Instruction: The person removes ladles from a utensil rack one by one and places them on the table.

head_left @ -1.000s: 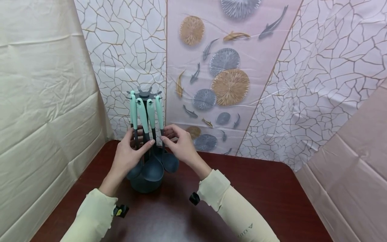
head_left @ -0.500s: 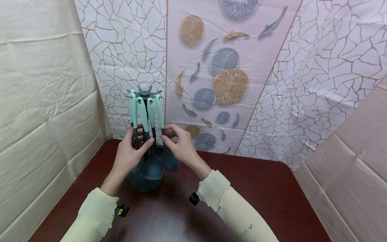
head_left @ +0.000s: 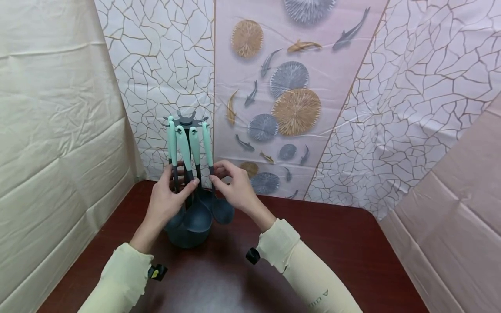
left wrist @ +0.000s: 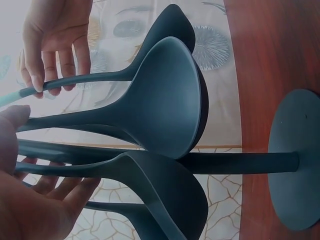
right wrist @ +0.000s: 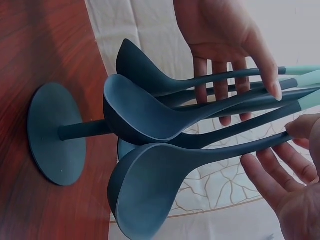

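Observation:
A dark utensil stand [head_left: 187,120] with hooked arms stands upright at the left of the table. Several dark utensils with mint-green handles hang around it. My right hand [head_left: 236,187] pinches the dark shaft of the rightmost ladle [head_left: 223,211], just below its green handle; the right wrist view shows that ladle's deep bowl [right wrist: 145,192] tilted. From the other side, my left hand [head_left: 166,198] curls round the bunch, fingers behind the shafts. Its thumb [right wrist: 270,80] lies against the shaft of the front ladle [right wrist: 145,112]. The shafts partly hide the left fingers.
The stand's round base [right wrist: 56,134] sits on the dark red table [head_left: 313,243], near the back edge. Patterned cloth [head_left: 164,56] hangs behind it, and beige cloth [head_left: 70,143] closes off the left side. Another cloth [head_left: 454,195] hangs at the right.
The rightmost ladle's bowl has swung slightly right, away from the front ladle, with my right hand on its shaft. My left hand has stayed almost still.

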A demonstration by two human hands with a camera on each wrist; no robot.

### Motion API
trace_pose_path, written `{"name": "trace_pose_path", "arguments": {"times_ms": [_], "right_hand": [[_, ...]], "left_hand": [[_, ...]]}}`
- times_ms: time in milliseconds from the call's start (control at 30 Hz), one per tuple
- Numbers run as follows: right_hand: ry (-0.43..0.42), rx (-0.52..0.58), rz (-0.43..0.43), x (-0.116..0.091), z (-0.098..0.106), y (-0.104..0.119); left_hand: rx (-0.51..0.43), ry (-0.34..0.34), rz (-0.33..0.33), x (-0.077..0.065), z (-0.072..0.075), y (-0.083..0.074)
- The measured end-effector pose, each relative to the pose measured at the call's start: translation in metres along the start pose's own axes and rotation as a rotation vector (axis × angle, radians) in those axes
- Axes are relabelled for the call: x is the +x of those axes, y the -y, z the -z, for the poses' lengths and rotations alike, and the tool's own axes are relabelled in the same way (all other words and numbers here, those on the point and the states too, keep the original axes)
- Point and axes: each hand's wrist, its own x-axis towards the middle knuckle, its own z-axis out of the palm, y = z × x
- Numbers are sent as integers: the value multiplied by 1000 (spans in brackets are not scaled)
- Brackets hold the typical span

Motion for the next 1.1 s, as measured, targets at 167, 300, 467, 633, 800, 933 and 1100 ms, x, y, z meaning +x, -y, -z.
{"name": "trace_pose_path", "arguments": {"times_ms": [167,300,467,633,800,933,1100], "right_hand": [[1,1,3,0,1,0],[-8,4,2,1,1,-1],[-13,2,-3,1,1,-2],[-4,24,1,3,2,-1],[14,33,10,6,3,2],[13,42,26,11,6,6],[27,44,27,15,11,9]], "left_hand": [[5,-1,4,-1,0,0],[10,-1,7,-1,0,0],[10,0,5,-1,0,0],[11,-2,-1,0,0,-1],[14,-3,-3,1,1,0],[14,-2,-3,1,0,0],[16,-7,-1,1,-1,2]]}}
